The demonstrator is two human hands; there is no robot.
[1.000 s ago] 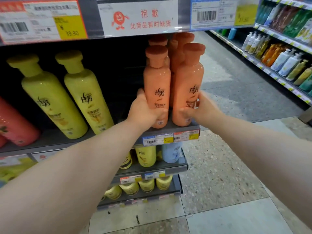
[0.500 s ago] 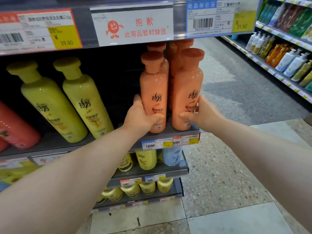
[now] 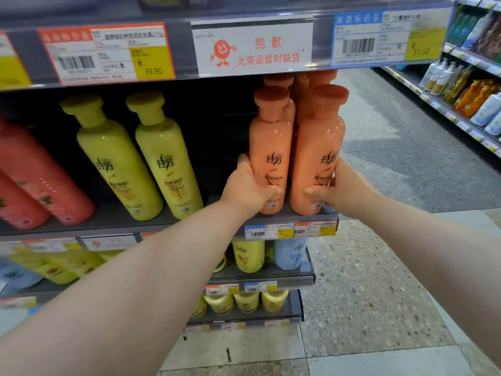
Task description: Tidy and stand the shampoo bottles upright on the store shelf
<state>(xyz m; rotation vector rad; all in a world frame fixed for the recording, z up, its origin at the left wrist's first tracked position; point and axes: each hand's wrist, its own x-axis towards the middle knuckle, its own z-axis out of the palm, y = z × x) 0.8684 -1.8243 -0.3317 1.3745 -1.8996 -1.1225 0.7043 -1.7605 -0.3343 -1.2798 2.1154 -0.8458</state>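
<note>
Head view: left hand (image 3: 247, 191), right hand (image 3: 344, 189) grip adjacent orange bottles (image 3: 271, 139) (upright)

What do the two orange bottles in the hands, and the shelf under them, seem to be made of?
Orange bottles: likely plastic, glossy and slightly translucent, with matte caps. Shelf: probably grey painted metal, judging by its thin flat edge; not certain.

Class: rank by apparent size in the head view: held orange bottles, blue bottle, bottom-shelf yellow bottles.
1. Orange bottles: alike.
2. Blue bottle.
3. Yellow bottles.
The lower ones are farther and partly hidden.
</note>
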